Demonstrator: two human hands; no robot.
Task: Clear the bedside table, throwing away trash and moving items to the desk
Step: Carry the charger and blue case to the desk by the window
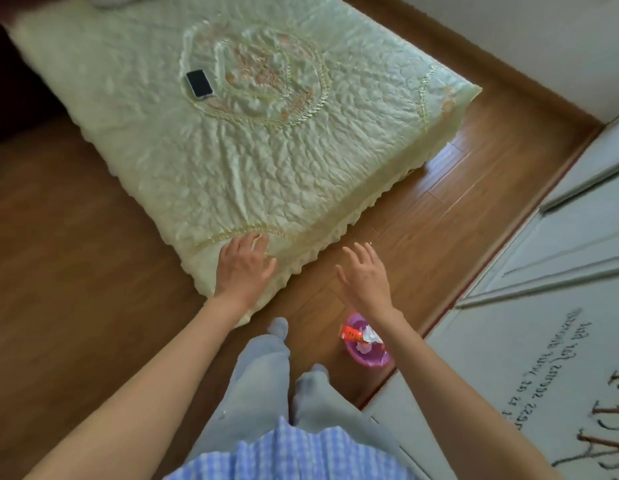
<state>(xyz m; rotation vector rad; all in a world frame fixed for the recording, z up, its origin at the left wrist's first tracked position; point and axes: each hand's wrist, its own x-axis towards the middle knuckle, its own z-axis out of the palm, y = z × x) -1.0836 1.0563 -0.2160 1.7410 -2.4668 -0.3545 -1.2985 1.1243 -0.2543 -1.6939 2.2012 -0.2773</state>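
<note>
A small purple bin (368, 358) stands on the wooden floor by my right foot, holding a red wrapper (351, 333) and crumpled white paper (370, 336). My left hand (245, 263) hovers open, fingers spread, over the near corner of the bed. My right hand (365, 275) is open and empty above the floor, just beyond the bin. A dark phone (199, 83) lies screen up on the pale green quilt (162, 140). No bedside table or desk is in view.
The bed fills the upper middle, its corner close to my feet. White cabinet doors (578, 216) and a white panel with lettering (530, 368) line the right side. Wooden floor (76, 271) stretches to the left and between bed and cabinets.
</note>
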